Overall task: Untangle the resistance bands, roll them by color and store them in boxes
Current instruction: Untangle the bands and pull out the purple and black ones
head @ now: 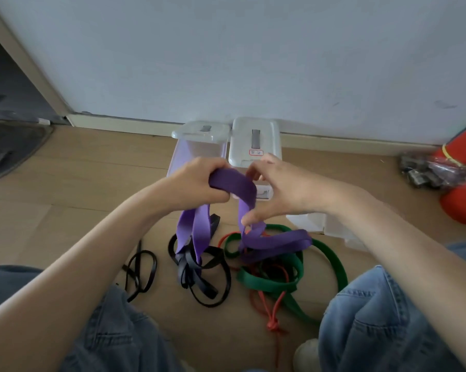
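A wide purple band (234, 185) is lifted above the floor between both hands. My left hand (197, 183) grips its upper left end, and two purple loops hang down from that hand. My right hand (277, 189) pinches the band's right side between thumb and fingers. The rest of the purple band trails down onto a tangle of a green band (266, 283) and a thin red band (272, 312). Black bands (207, 275) lie knotted to the left, around the hanging purple loops. Two translucent lidded boxes (201, 134) (256, 140) stand by the wall behind my hands.
I sit on a wooden floor with my jeans-clad knees (382, 318) at both sides of the bands. A white open box (315, 224) lies right of my hands. Red rolled mats (462, 202) and a plastic bag (427, 170) sit at the far right. A dark mat (9, 149) lies at the left.
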Action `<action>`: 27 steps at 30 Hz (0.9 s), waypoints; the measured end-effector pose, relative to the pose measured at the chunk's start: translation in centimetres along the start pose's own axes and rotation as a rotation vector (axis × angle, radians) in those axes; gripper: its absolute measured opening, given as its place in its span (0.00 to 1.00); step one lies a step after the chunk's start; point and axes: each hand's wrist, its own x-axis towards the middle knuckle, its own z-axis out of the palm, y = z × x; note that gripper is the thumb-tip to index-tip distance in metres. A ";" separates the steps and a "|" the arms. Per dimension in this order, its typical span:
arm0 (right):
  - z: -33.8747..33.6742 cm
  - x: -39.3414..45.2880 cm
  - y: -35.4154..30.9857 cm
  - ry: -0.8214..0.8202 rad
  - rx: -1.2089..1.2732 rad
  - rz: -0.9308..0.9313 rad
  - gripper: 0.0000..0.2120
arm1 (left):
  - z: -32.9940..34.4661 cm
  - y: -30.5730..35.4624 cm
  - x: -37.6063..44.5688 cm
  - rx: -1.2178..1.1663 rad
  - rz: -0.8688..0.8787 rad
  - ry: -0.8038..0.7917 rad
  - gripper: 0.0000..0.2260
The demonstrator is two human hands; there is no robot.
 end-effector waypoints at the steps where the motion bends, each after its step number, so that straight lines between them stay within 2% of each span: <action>1: 0.5 0.0 -0.1 0.004 -0.020 0.005 0.31 | -0.2 -0.2 0.1 -0.037 -0.013 0.033 0.11; 6: 2.0 0.6 -1.1 0.163 0.097 -0.052 0.25 | 0.5 -0.3 0.1 -0.040 0.054 -0.030 0.10; 9: 0.5 0.5 -1.4 0.266 0.164 -0.050 0.07 | 0.7 -1.7 0.6 0.027 0.058 0.107 0.07; 11: -0.3 0.1 -2.0 0.313 0.428 -0.072 0.07 | 1.5 -3.2 0.5 -0.044 -0.014 0.117 0.05; 13: -0.5 -0.2 -2.8 0.339 0.726 -0.146 0.06 | 3.1 -4.4 0.1 -0.087 -0.139 -0.040 0.04; 15: -1.0 -0.3 -2.8 0.363 1.018 -0.171 0.05 | 4.2 -4.7 -0.2 0.023 -0.213 -0.186 0.06; 16: -1.3 -0.3 -2.6 0.378 1.089 -0.147 0.05 | 3.8 -4.5 -0.2 0.067 -0.223 -0.178 0.07; 17: -1.8 -0.4 -2.1 0.398 1.042 -0.097 0.05 | 2.9 -4.0 0.1 0.058 -0.215 -0.108 0.09; 18: -2.4 -0.4 -1.2 0.392 0.841 -0.032 0.03 | 1.4 -3.3 0.3 -0.023 -0.188 0.018 0.10; 19: -3.0 -0.5 -0.3 0.307 0.561 0.039 0.02 | -0.4 -2.5 0.4 -0.182 -0.139 0.166 0.11; 20: -3.2 -0.7 0.5 0.178 0.342 0.113 0.07 | -2.4 -1.6 0.1 -0.370 -0.053 0.297 0.11; 21: -3.3 -1.0 1.0 0.050 0.226 0.178 0.15 | -3.9 -0.8 -0.2 -0.485 0.036 0.352 0.11; 23: -3.1 -1.3 0.8 -0.030 0.363 0.155 0.37 | -4.5 0.6 -0.7 -0.347 0.077 0.271 0.10; 24: -2.8 -1.3 0.2 -0.019 0.464 0.088 0.42 | -3.7 0.9 -0.9 -0.209 0.055 0.167 0.10; 25: -2.4 -1.2 -0.3 -0.013 0.502 0.008 0.42 | -2.7 1.0 -1.0 -0.109 0.047 0.068 0.09; 27: -1.3 -0.8 -0.9 -0.008 0.392 -0.074 0.31 | -1.3 1.3 -0.8 -0.027 0.099 -0.016 0.09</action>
